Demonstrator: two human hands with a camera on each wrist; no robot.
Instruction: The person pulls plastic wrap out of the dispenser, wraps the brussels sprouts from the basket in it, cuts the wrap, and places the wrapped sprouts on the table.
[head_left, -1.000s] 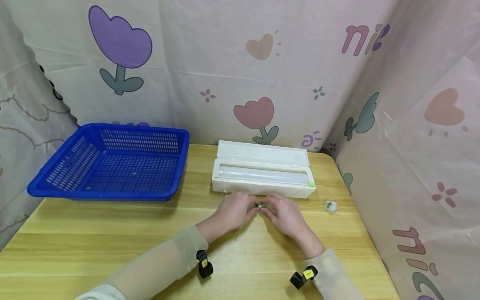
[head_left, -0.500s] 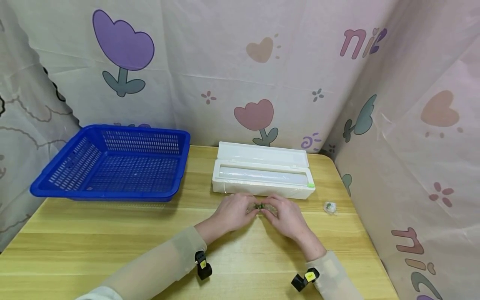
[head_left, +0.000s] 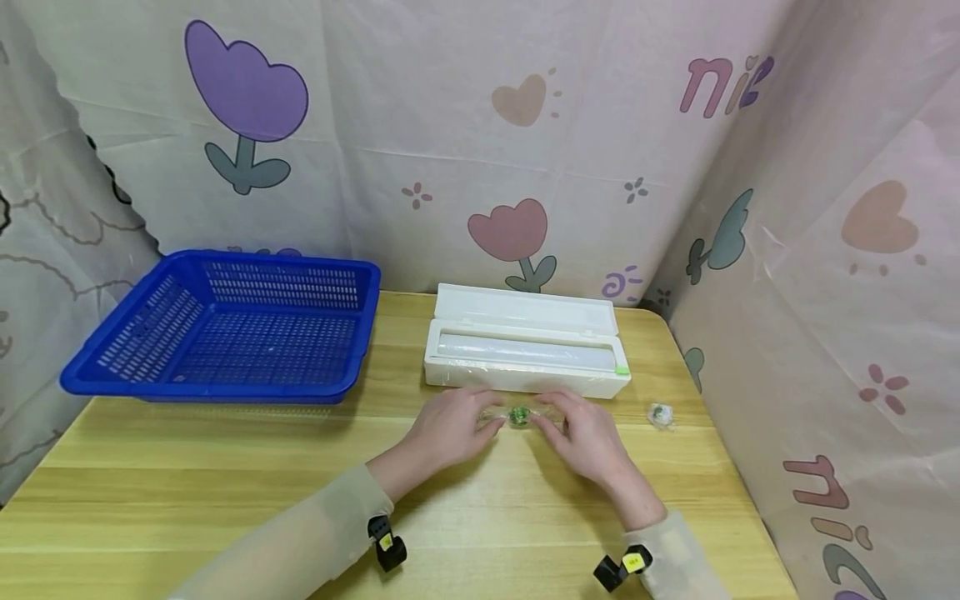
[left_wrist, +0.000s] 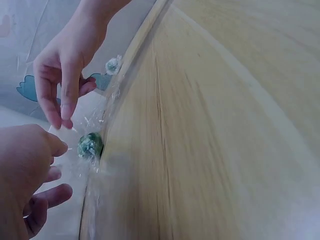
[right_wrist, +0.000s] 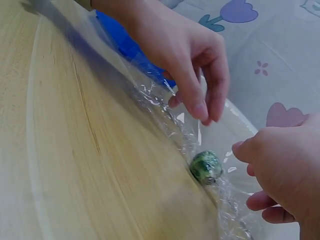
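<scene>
A small green ball-like item [head_left: 519, 416] lies on the table in clear cling film [right_wrist: 172, 127], which stretches out to both sides in crumpled ends. The left hand [head_left: 452, 425] is just left of it, thumb and fingers apart, near one film end. On the other side the right hand [head_left: 581, 433] hovers with loosely bent fingers by the opposite end. In both wrist views the fingertips stand off the ball and grip nothing. Right behind the hands is a long white cling film box [head_left: 525, 379], lid raised, with a clear film roll [head_left: 525, 348] inside.
A blue plastic basket [head_left: 217, 390] stands at the back left of the wooden table [head_left: 225, 475]. Another small film-wrapped piece [head_left: 661, 416] lies near the table's right edge. Patterned cloth [head_left: 420, 100] hangs behind and at the sides.
The hands were together with fingers pinching at the film around the green ball. Now they have let go and drawn apart sideways, leaving the ball in plain view.
</scene>
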